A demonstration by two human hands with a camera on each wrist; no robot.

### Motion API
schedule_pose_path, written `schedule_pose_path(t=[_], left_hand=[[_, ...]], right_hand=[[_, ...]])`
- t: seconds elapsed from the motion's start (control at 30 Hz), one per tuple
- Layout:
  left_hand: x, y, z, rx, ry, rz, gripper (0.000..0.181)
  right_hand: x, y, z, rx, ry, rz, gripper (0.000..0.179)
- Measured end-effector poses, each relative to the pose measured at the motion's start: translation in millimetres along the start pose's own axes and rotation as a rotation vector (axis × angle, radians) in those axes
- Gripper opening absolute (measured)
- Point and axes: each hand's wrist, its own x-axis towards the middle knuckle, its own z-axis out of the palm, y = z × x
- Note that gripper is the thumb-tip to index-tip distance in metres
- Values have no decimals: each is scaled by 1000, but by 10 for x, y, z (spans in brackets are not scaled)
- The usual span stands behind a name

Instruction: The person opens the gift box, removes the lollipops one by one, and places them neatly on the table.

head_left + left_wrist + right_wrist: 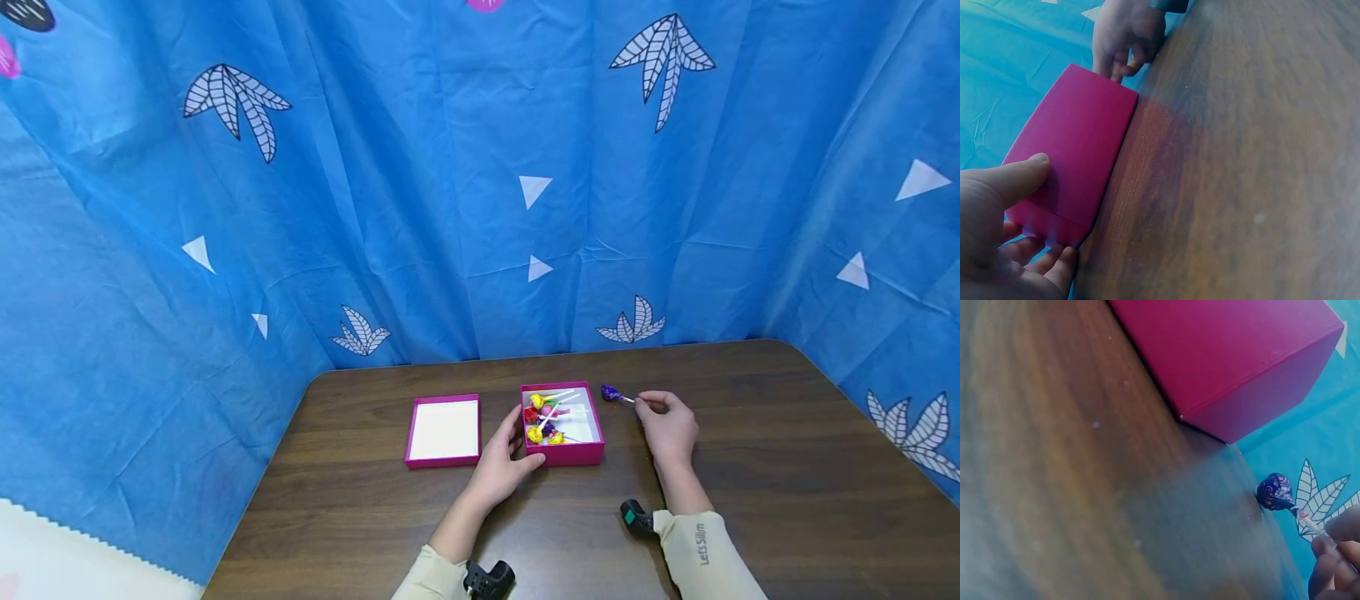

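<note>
A pink box point(567, 455) with a white inside stands on the table, holding several lollipops point(534, 434) in yellow, red, pink and purple wrappers. My left hand point(498, 467) grips the box's near left corner. In the left wrist view, the thumb lies on the front wall of the box point(1079, 137) and the fingers sit against its left side. To the right of the box, my right hand point(670, 429) pinches the white stick of a purple-wrapped lollipop point(611, 392). The right wrist view shows the candy head point(1274, 492) pointing away from the fingertips, apart from the box.
Left of the box lies a square lid point(444, 429), pink-rimmed with its white inside facing up. The brown wooden table point(337, 517) reaches back to a blue patterned curtain point(450, 208). Black wrist cameras point(489, 578) are strapped over both sleeves.
</note>
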Motion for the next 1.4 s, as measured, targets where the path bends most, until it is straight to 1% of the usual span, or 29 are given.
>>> schedule_pose_path(t=[0.13, 0.27, 0.37, 0.53, 0.63, 0.77, 0.9, 1.2, 1.4], left_hand=[[-7, 1, 4, -1, -1, -5, 83], [-17, 9, 4, -1, -1, -12, 83], [-17, 11, 1, -2, -1, -11, 82], [-9, -1, -1, 2, -1, -9, 82], [-6, -12, 0, 6, 0, -11, 82], [-4, -22, -1, 7, 0, -16, 83], [0, -22, -4, 6, 0, -18, 83], [-2, -16, -11, 11, 0, -19, 83], [-3, -12, -14, 8, 2, -23, 83]], right_hand=[[0, 22, 2, -109, -43, -56, 19], [12, 46, 21, -209, -119, -89, 21], [14, 45, 28, -249, -152, -107, 22], [14, 42, 24, -282, -160, -120, 21], [14, 46, 19, -324, -175, -132, 20], [6, 36, 12, -382, -234, -149, 21], [2, 26, 18, -397, -279, -165, 25], [14, 43, 60, -399, -301, -238, 45], [11, 44, 68, -400, -314, -264, 48]])
